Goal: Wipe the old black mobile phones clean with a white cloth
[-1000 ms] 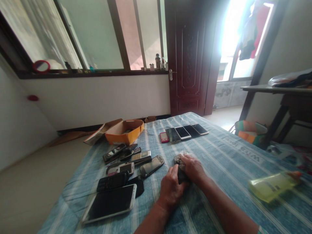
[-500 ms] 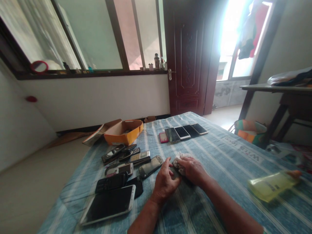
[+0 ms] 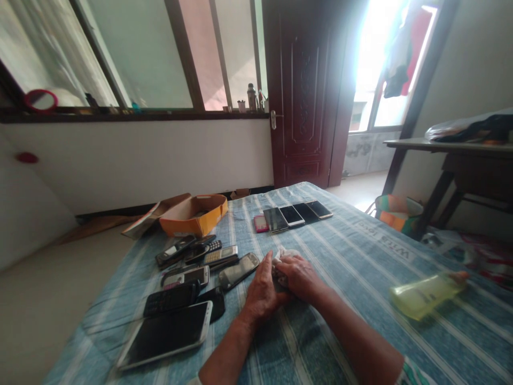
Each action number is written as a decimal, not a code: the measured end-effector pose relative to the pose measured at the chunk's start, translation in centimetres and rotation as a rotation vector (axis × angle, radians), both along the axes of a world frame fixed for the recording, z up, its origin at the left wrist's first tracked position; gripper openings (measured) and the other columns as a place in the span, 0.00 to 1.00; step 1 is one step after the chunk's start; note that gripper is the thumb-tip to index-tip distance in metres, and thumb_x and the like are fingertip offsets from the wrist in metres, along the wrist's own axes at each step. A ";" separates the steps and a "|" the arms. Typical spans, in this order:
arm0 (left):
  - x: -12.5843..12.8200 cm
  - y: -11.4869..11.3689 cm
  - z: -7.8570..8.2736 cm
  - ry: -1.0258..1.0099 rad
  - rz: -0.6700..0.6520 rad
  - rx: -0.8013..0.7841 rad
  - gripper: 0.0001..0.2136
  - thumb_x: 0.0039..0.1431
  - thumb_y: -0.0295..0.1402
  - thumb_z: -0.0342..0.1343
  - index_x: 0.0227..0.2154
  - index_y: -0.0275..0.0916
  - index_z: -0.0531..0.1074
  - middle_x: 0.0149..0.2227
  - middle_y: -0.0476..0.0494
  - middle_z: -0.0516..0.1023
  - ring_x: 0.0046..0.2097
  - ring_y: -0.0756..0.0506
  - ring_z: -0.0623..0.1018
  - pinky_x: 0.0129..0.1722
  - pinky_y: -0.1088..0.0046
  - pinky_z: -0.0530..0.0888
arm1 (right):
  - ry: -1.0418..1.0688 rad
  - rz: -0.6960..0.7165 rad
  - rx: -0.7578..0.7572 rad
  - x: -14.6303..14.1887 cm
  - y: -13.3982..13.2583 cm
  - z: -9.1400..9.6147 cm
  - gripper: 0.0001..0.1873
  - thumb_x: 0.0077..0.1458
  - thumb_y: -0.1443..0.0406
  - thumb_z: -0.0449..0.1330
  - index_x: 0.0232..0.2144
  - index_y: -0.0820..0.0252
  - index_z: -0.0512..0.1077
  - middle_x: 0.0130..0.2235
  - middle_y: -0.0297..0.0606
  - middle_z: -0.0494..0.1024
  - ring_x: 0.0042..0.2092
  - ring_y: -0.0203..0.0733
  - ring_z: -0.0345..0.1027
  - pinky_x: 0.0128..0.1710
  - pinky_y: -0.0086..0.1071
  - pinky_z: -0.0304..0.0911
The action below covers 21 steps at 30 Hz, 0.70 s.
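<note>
My left hand (image 3: 260, 293) and my right hand (image 3: 300, 276) meet at the middle of a table covered in a blue striped cloth (image 3: 360, 251). The right hand's fingers are closed over a crumpled white cloth (image 3: 281, 253). The left hand lies against it, fingers together, holding a small dark phone (image 3: 277, 279) that is almost wholly hidden between the two hands. Just left of my hands lies a pile of several old keypad and touch phones (image 3: 200, 267). A large touch-screen phone (image 3: 164, 335) lies nearest the table's front left.
A row of several smartphones (image 3: 292, 215) lies at the far side. An open orange cardboard box (image 3: 195, 214) sits at the far left corner. A yellow-green bottle (image 3: 425, 294) lies on its side at the right. Beyond are a dark door (image 3: 304, 91) and a side table (image 3: 460, 155).
The dark phone, held upright between my hands a second ago, has been laid lower and covered. My left fingers have straightened along it and the view has shifted a little right.
</note>
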<state>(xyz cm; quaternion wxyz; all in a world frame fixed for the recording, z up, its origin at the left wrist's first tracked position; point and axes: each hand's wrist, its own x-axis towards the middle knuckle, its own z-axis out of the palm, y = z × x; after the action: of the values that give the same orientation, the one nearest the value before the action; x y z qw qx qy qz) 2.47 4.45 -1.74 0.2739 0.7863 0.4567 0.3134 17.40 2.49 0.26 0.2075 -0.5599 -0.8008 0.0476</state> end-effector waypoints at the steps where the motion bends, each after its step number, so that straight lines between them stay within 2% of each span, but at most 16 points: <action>1: 0.0 -0.1 0.1 0.014 0.001 -0.001 0.49 0.35 0.32 0.68 0.63 0.37 0.51 0.64 0.31 0.59 0.63 0.33 0.62 0.61 0.52 0.62 | -0.008 -0.010 -0.013 0.0 -0.3 0.2 0.12 0.57 0.71 0.53 0.40 0.58 0.74 0.42 0.39 0.77 0.42 0.41 0.67 0.47 0.32 0.55; 6: 0.2 -0.3 0.4 0.123 -0.034 -0.008 0.47 0.40 0.36 0.65 0.64 0.33 0.50 0.64 0.29 0.57 0.64 0.34 0.60 0.62 0.53 0.60 | -0.031 -0.080 -0.071 0.2 -2.3 0.7 0.10 0.56 0.70 0.54 0.35 0.59 0.75 0.40 0.39 0.78 0.40 0.43 0.67 0.43 0.34 0.56; 9: 0.2 -0.4 0.4 0.166 -0.043 0.001 0.44 0.43 0.38 0.62 0.63 0.30 0.51 0.64 0.28 0.59 0.64 0.35 0.60 0.63 0.55 0.59 | -0.045 -0.110 -0.089 0.6 -3.5 0.7 0.10 0.55 0.70 0.54 0.37 0.58 0.74 0.41 0.40 0.77 0.41 0.44 0.67 0.44 0.34 0.56; 13: 0.4 -0.3 0.2 0.198 -0.052 0.026 0.43 0.41 0.36 0.61 0.63 0.31 0.53 0.63 0.30 0.60 0.64 0.36 0.61 0.63 0.57 0.59 | -0.059 -0.182 -0.126 0.7 -4.5 0.6 0.14 0.55 0.71 0.53 0.40 0.57 0.75 0.41 0.41 0.77 0.43 0.46 0.66 0.44 0.35 0.55; 17: 0.6 -0.3 0.2 0.208 -0.030 0.014 0.44 0.39 0.37 0.62 0.62 0.27 0.55 0.63 0.26 0.60 0.64 0.34 0.59 0.64 0.56 0.57 | -0.088 -0.225 -0.153 0.3 -4.1 0.7 0.14 0.57 0.69 0.53 0.42 0.58 0.74 0.43 0.42 0.77 0.44 0.47 0.66 0.45 0.36 0.55; 21: 0.7 -0.1 0.0 0.192 -0.011 -0.010 0.46 0.37 0.38 0.64 0.62 0.29 0.55 0.62 0.28 0.61 0.64 0.34 0.60 0.63 0.55 0.58 | -0.108 -0.210 -0.116 0.1 -2.7 0.4 0.13 0.59 0.70 0.51 0.42 0.59 0.74 0.43 0.41 0.76 0.45 0.45 0.66 0.46 0.35 0.54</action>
<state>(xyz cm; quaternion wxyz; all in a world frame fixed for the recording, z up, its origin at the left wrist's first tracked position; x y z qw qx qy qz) 3.14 4.33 -1.70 0.2344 0.8139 0.4779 0.2328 17.49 -0.23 0.65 0.1351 -0.6535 -0.7436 0.0415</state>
